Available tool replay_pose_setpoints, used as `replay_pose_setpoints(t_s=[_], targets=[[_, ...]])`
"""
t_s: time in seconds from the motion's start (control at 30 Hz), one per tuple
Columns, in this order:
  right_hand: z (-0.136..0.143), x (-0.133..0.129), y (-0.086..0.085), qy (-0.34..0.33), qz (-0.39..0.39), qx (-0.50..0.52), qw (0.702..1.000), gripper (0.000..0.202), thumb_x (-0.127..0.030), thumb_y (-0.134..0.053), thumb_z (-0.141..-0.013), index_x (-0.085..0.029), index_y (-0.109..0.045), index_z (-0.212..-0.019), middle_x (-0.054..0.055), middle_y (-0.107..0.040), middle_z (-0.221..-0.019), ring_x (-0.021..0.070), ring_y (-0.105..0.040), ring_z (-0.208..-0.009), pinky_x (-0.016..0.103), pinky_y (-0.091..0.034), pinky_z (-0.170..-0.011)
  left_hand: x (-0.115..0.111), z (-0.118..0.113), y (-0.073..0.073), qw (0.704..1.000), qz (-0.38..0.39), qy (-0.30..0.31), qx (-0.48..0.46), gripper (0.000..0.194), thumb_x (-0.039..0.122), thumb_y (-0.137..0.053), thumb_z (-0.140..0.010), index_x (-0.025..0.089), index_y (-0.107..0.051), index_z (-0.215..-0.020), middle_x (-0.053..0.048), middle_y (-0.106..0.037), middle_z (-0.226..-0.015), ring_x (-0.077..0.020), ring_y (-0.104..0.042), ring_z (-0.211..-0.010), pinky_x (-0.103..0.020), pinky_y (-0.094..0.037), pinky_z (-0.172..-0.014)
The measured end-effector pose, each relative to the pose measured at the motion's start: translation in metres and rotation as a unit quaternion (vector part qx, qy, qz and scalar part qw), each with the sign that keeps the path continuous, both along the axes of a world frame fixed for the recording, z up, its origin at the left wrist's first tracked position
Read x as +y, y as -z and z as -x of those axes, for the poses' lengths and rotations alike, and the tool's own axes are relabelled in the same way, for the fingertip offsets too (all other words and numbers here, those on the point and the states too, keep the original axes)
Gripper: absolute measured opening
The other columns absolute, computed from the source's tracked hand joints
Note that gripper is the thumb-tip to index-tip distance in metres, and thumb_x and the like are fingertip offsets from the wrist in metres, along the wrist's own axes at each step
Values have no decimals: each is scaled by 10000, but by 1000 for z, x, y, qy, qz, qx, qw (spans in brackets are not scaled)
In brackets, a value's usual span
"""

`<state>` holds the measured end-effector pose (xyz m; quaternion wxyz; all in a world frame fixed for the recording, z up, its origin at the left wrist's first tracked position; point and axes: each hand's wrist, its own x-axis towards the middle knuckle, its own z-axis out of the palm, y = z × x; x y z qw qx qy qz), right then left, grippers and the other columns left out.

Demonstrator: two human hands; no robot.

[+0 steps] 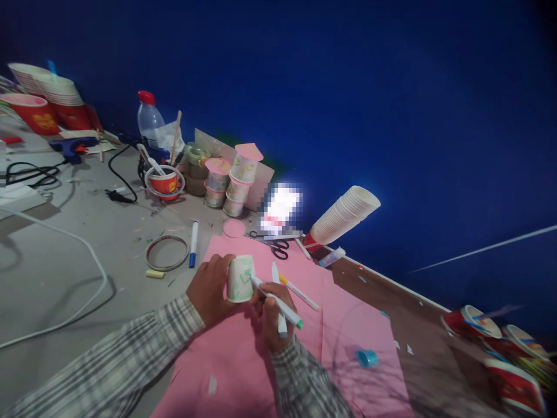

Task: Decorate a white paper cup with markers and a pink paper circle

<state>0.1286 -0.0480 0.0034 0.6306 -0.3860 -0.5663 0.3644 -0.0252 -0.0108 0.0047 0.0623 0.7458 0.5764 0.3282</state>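
My left hand (209, 288) grips a small white paper cup (239, 278) lying on its side above a pink paper sheet (348, 342). Green marks show on the cup's wall. My right hand (270, 313) holds a white marker with a green end (278, 302), its tip touching the cup. Two more markers (300, 293) lie on the pink sheet just right of my right hand. Both sleeves are plaid.
A blue marker (193, 244), a metal ring (166, 252), scissors (278, 248), a blue cap (368, 358) and a tilted stack of paper cups (343, 217) lie nearby. Decorated cups (230, 183), a bottle (149, 119), a glue gun (72, 146) and cables (65, 232) sit further back.
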Motion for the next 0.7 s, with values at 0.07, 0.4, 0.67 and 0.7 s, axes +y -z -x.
replay_pose_setpoints(t_s=[0.07, 0.4, 0.67, 0.7], targets=[[0, 0, 0, -1, 0, -3, 1000, 246, -421, -489, -847, -217, -610, -911, -28, -631, -606, 110, -514, -344, 221, -423, -347, 0, 0, 0, 1000, -3, 0, 1, 792, 600, -672, -450, 194, -428, -1085, -16, -530, -788, -246, -533, -728, -384, -468, -631], [-1, 0, -1, 4, 4, -26, 1000, 264, -428, -470, -848, -212, -618, -876, -23, -629, -599, 120, -514, -338, 243, -435, -365, 0, 0, 1, 1000, 5, 6, 9, 738, 554, -656, -481, 192, -428, -1082, -15, -531, -788, -243, -532, -721, -380, -460, -624], [1, 0, -6, -2, 4, 9, 1000, 315, -493, -491, -826, -205, -606, -878, -26, -627, -569, 120, -505, -326, 233, -413, -333, 0, -1, 0, 1000, 4, 2, 7, 730, 536, -673, -469, 220, -421, -1078, 1, -522, -779, -235, -532, -716, -364, -450, -621], [1, 1, -7, 0, 2, 9, 1000, 317, -496, -490, -826, -205, -603, -881, -27, -625, -569, 121, -506, -329, 234, -415, -335, 0, -1, 0, 1000, 4, -1, 5, 731, 536, -674, -469, 224, -421, -1080, 3, -520, -779, -232, -531, -710, -361, -446, -617]])
